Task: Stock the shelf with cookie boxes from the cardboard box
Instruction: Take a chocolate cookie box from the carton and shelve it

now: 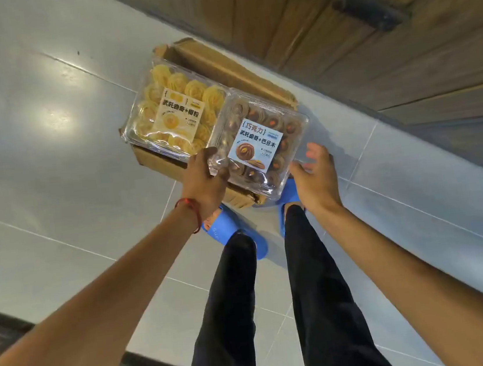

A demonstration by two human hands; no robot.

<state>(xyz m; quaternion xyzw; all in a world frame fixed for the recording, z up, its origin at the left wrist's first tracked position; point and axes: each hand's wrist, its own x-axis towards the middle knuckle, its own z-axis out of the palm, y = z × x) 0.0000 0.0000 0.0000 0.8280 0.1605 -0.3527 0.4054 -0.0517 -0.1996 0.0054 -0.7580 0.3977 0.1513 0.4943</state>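
Nearest you, your left hand (pixel 204 184) grips the near left corner of the clear plastic chocolate cookie box (pixel 260 144); your right hand (pixel 315 176) hovers open beside it. Both it and the yellow cookie box (pixel 176 111) sit atop the brown cardboard box (pixel 226 69). Pickup step: close the right hand next, then lift.

A person stands on a pale tiled floor (pixel 29 123), looking down at an open cardboard box (pixel 213 64) by their feet; two clear plastic cookie boxes rest across its top, side by side and touching; the yellow cookie box (pixel 176 111) lies farther away, the chocolate cookie box (pixel 260 144) nearer; the left hand (pixel 203 181) grips the near left corner of the chocolate cookie box, fingers curled over its edge; the right hand (pixel 315 173) is spread beside its right edge, contact unclear; blue slippers (pixel 239 228) and dark trousers (pixel 318 295) show below; brown wooden panelling (pixel 399 41) runs behind.
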